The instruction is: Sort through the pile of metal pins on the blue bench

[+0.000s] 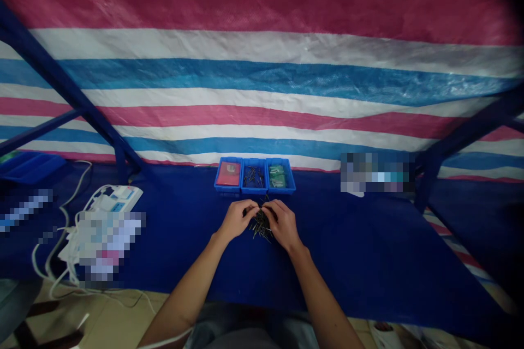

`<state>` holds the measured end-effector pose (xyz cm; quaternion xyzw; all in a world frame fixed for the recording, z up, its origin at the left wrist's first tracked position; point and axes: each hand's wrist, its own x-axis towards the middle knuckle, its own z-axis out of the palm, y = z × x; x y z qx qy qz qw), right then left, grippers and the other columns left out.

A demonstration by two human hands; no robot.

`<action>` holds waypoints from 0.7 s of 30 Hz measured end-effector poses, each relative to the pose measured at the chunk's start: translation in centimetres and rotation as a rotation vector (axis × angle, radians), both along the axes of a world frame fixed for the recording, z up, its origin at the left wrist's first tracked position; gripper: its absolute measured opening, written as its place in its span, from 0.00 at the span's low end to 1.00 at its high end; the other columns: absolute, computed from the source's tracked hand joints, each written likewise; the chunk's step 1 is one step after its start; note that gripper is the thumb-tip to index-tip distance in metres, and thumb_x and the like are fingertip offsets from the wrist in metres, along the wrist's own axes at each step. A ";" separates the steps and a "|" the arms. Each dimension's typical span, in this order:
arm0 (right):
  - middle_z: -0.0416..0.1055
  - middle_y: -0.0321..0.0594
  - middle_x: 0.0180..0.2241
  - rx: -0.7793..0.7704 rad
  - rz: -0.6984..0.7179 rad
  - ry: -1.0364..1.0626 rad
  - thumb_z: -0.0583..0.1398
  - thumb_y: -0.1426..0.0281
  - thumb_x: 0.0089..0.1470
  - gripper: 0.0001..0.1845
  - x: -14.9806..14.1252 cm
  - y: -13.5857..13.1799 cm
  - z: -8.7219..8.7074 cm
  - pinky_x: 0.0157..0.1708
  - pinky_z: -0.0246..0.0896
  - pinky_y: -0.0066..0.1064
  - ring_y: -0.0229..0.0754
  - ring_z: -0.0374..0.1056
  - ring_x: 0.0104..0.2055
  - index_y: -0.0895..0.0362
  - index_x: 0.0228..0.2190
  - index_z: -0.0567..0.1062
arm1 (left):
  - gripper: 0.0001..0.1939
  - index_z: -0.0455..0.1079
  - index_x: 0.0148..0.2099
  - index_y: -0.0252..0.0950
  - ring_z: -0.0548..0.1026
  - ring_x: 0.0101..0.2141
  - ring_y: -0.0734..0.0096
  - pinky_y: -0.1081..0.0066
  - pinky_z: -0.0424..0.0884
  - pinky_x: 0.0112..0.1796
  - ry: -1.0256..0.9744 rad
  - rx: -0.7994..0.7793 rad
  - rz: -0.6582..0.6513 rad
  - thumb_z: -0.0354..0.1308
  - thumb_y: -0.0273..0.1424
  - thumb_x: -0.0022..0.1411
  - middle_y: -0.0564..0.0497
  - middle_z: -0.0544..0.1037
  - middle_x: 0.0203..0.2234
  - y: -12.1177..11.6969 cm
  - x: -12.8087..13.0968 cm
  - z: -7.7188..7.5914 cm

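Observation:
On the blue tabletop in front of me lies a pile of thin, dark, nail-like or screw-like pieces (261, 229). My left hand (238, 219) is at the pile's left side, thumb and fingers closed in a pinch. From the right, my right hand (282, 221) mirrors it, its fingers also pinched, the two sets of fingertips almost meeting above the pile. What sits between the fingertips is too small to make out. Just behind the hands stand three joined blue bins: the left bin (240, 186) has a red packet, the middle bin (254, 190) similar dark thin pieces, the right bin (282, 190) green-and-clear packets.
A white power strip (123, 196) with cables lies on the left, beside blurred-out items. A blue tray (33, 166) is at the far left. Blue metal frame bars (77, 101) rise at both sides, with a striped tarp (262, 82) behind the table.

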<state>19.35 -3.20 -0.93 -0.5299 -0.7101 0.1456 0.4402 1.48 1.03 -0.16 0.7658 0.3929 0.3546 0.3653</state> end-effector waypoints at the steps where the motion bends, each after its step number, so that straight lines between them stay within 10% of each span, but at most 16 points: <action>1: 0.74 0.41 0.36 0.007 0.015 0.020 0.55 0.66 0.66 0.09 0.0 0.0 0.0 0.42 0.64 0.33 0.43 0.70 0.40 0.53 0.39 0.75 | 0.12 0.75 0.36 0.33 0.71 0.25 0.74 0.75 0.62 0.30 0.000 -0.001 0.003 0.55 0.35 0.68 0.52 0.76 0.24 0.0 0.0 0.0; 21: 0.72 0.41 0.34 -0.018 0.013 0.008 0.52 0.66 0.68 0.13 -0.1 0.0 0.0 0.39 0.64 0.33 0.42 0.69 0.37 0.53 0.35 0.75 | 0.16 0.75 0.36 0.33 0.71 0.26 0.73 0.74 0.64 0.31 0.013 -0.011 0.006 0.54 0.39 0.68 0.51 0.77 0.25 -0.1 0.0 0.4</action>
